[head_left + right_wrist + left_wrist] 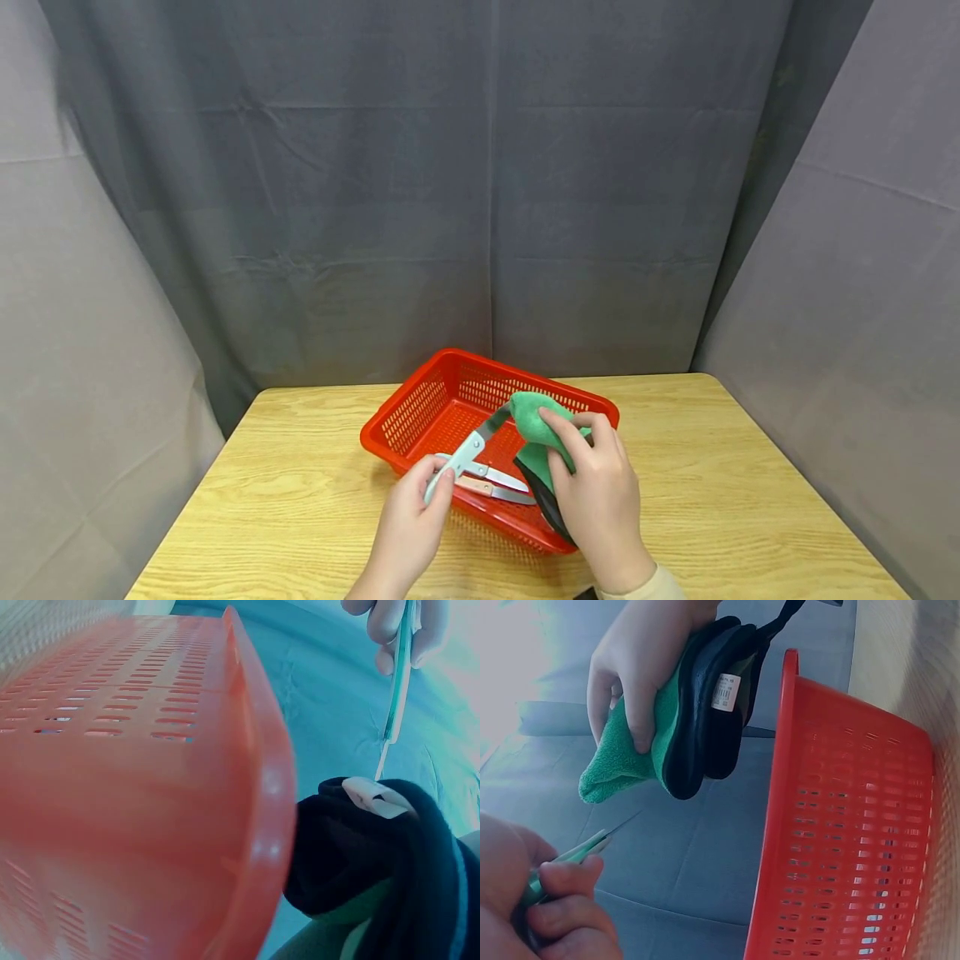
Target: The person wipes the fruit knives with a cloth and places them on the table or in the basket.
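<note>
Thumb and fingers of the left hand pinch the pale green handle of a knife, its blade slanting up and to the right over the basket. Across from it, the right hand comes in from the near right, back of the hand upward, fingers bent around a green cloth with black edging and a white label. The blade's end sits right by the cloth; I can't tell whether they touch. A light sleeve shows at the right wrist.

Two more knives lie below in the red basket, one with a pale blue handle, one with a peach handle. The basket stands at an angle on a light wood-grain table. Grey curtain hangs behind, creased by folds, and paler sheets slope down on both sides
</note>
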Tool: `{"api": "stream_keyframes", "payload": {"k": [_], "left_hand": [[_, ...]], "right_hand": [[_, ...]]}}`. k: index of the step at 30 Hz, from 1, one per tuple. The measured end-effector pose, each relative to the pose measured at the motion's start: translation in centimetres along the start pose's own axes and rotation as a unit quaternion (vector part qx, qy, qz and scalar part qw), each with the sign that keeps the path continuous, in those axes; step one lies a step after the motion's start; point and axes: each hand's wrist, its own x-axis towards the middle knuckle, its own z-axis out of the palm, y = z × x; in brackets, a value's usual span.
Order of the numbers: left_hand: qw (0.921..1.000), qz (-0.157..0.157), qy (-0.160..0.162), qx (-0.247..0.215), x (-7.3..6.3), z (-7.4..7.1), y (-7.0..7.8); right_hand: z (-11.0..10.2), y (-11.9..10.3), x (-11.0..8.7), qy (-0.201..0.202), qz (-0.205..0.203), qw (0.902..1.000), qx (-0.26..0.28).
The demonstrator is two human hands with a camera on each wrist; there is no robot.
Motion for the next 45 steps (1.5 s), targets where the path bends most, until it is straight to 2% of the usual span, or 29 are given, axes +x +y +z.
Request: {"api": "stream_keyframes", "payload": {"k": [10,20,30,45], "left_hand": [[1.0000,-0.004,0.000,-0.009,0.5,0.0,0.6],[0.9997,-0.002,0.005,-0.024,0.4,0.3,0.3],[0.9997,0.004,0.005,-0.024,0.4,0.1,0.2],[0.9997,0.008,0.006,-0.020,0.4,0.2,0.1]], "right_hand": [[-0.3,-0.6,0.2,0.001,-0.028,0.9996,0.008],[0.1,-1.0,0.0,-0.017,-0.033,0.9993,0.004],[0.4,-1.2,-0.4,-0.028,-0.063,0.9975,0.012],[0.7,-1.1,-0.4,-0.038,-0.061,0.9973,0.011]]}}
